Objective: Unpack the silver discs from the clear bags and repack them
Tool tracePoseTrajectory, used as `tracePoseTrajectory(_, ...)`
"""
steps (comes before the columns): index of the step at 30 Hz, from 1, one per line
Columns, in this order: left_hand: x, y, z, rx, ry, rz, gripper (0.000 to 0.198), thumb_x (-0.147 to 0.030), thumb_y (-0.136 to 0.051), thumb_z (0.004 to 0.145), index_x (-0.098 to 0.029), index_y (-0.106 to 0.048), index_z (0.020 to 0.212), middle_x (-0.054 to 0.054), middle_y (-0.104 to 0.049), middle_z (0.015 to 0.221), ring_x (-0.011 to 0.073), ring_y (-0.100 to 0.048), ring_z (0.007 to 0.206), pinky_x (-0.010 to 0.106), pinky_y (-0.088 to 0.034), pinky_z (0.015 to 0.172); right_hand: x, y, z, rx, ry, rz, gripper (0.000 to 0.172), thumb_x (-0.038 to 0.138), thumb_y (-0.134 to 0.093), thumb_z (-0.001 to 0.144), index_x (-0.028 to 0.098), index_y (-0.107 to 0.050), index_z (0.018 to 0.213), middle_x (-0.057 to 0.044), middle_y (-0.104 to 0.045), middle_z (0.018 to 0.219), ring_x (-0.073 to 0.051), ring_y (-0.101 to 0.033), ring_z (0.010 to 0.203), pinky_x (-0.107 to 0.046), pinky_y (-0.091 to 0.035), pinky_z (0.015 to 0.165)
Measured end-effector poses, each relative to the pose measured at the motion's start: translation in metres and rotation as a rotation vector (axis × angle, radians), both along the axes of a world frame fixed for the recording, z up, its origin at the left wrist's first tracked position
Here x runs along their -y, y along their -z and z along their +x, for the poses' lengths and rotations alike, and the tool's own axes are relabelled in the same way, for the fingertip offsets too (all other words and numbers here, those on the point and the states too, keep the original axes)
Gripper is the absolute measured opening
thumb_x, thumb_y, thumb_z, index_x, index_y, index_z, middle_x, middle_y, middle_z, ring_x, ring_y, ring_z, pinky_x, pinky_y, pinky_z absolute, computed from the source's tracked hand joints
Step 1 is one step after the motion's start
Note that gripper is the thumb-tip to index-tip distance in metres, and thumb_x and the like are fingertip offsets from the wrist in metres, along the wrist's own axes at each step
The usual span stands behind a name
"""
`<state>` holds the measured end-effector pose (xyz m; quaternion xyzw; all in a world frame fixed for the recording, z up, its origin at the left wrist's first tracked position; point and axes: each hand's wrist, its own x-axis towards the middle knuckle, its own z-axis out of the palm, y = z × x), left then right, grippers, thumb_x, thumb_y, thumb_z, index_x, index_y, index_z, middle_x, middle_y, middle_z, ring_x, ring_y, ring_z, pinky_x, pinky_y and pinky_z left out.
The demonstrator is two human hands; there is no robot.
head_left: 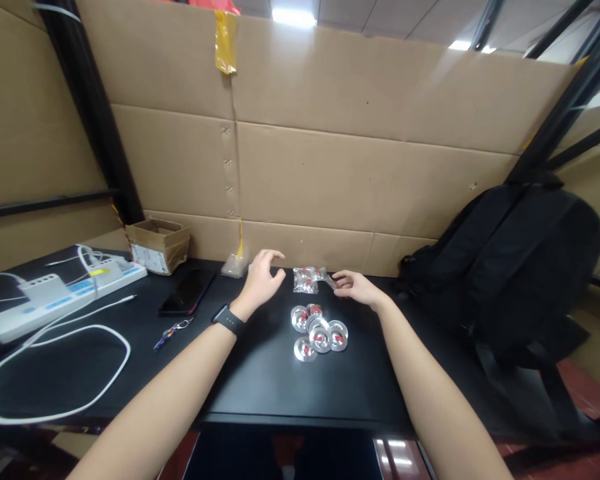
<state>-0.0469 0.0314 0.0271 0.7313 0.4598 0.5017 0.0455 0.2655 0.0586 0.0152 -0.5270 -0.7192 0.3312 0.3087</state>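
Note:
My left hand (264,275) hovers over the back of the table with thumb and fingers apart, and nothing is in it. Across from it, my right hand (356,288) has its fingertips on a small clear plastic packet (331,282) and seems to pinch it. Between the hands lie several shiny clear packets (306,285) with red bits inside. Closer to me is a loose, overlapping group of round silver discs (321,337), each with a red mark at its middle. Another stack of clear plastic bags (235,265) rests left of my left hand.
On the left are a dark phone (187,293), a keyring (173,332), an open cardboard box (159,245) and a white power strip (60,300) with a looped white cable (125,360). A black backpack (510,267) stands on the right. Cardboard (320,173) walls the back.

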Motion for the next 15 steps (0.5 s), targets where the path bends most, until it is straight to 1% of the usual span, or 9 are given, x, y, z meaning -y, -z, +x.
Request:
tracePoseTrajectory(1, 0.003, 0.001, 0.005, -0.001, 0.084, -0.007, 0.026, -0.015, -0.056, 0.083, -0.022, -0.061, 0.108, 0.006, -0.065, 0.112, 0.0225, -0.062, 0.105, 0.037, -0.049, 0.096, 0.005, -0.004, -0.001, -0.165, -0.014, -0.049, 0.05, 0.029, -0.081, 0.071, 0.019, -0.065, 0.118, -0.008, -0.073, 0.101, -0.02, -0.07, 0.083, -0.032, -0.055, 0.072)
tracePoseTrajectory(3, 0.01, 0.002, 0.016, -0.018, 0.255, -0.008, 0.03, -0.017, -0.057, 0.086, -0.022, -0.061, 0.115, 0.006, -0.067, 0.111, 0.0203, -0.064, 0.098, 0.035, -0.051, 0.092, 0.018, -0.015, -0.007, -0.38, -0.058, -0.087, 0.049, 0.034, -0.081, 0.074, 0.02, -0.064, 0.118, -0.008, -0.073, 0.105, -0.019, -0.07, 0.087, -0.03, -0.055, 0.073)
tracePoseTrajectory(4, 0.015, 0.001, 0.021, -0.03, 0.324, -0.003, 0.034, -0.019, -0.059, 0.087, -0.023, -0.06, 0.121, 0.006, -0.066, 0.114, 0.0201, -0.065, 0.098, 0.036, -0.052, 0.093, 0.024, -0.021, -0.011, -0.448, -0.103, -0.09, 0.05, 0.035, -0.081, 0.074, 0.021, -0.063, 0.119, -0.008, -0.073, 0.106, -0.019, -0.07, 0.089, -0.03, -0.055, 0.075)
tracePoseTrajectory(6, 0.024, -0.002, 0.031, -0.041, 0.402, 0.029, 0.044, -0.022, -0.061, 0.088, -0.025, -0.057, 0.132, 0.007, -0.064, 0.124, 0.0216, -0.063, 0.106, 0.038, -0.05, 0.098, 0.037, -0.029, -0.021, -0.525, -0.189, -0.116, 0.05, 0.034, -0.082, 0.074, 0.022, -0.063, 0.119, -0.008, -0.073, 0.104, -0.019, -0.07, 0.088, -0.03, -0.055, 0.074)
tracePoseTrajectory(8, 0.032, -0.006, 0.038, -0.03, 0.417, 0.067, 0.048, -0.024, -0.062, 0.089, -0.027, -0.054, 0.137, 0.008, -0.061, 0.13, 0.0235, -0.059, 0.117, 0.04, -0.047, 0.104, 0.048, -0.034, -0.032, -0.563, -0.269, -0.145, 0.051, 0.032, -0.083, 0.073, 0.022, -0.063, 0.118, -0.008, -0.073, 0.104, -0.018, -0.07, 0.085, -0.029, -0.054, 0.073)
tracePoseTrajectory(10, 0.038, -0.01, 0.042, -0.008, 0.408, 0.09, 0.043, -0.026, -0.059, 0.092, -0.027, -0.057, 0.135, 0.008, -0.061, 0.131, 0.0236, -0.058, 0.12, 0.04, -0.047, 0.105, 0.055, -0.033, -0.041, -0.603, -0.306, -0.162, 0.052, 0.03, -0.085, 0.071, 0.022, -0.064, 0.118, -0.007, -0.072, 0.104, -0.017, -0.069, 0.085, -0.029, -0.053, 0.073)
tracePoseTrajectory(13, 0.042, -0.014, 0.044, 0.004, 0.391, 0.091, 0.029, -0.028, -0.056, 0.094, -0.026, -0.066, 0.122, 0.007, -0.066, 0.123, 0.0219, -0.063, 0.111, 0.037, -0.051, 0.099, 0.06, -0.026, -0.051, -0.648, -0.318, -0.199, 0.052, 0.029, -0.086, 0.07, 0.022, -0.064, 0.116, -0.006, -0.071, 0.102, -0.016, -0.068, 0.086, -0.028, -0.053, 0.074)
tracePoseTrajectory(15, 0.042, -0.014, 0.043, 0.011, 0.367, 0.086, 0.024, -0.029, -0.058, 0.094, -0.026, -0.07, 0.114, 0.006, -0.07, 0.116, 0.0211, -0.067, 0.103, 0.036, -0.052, 0.094, 0.062, -0.023, -0.055, -0.67, -0.321, -0.229, 0.051, 0.028, -0.086, 0.07, 0.022, -0.064, 0.116, -0.005, -0.07, 0.101, -0.016, -0.068, 0.086, -0.029, -0.054, 0.076)
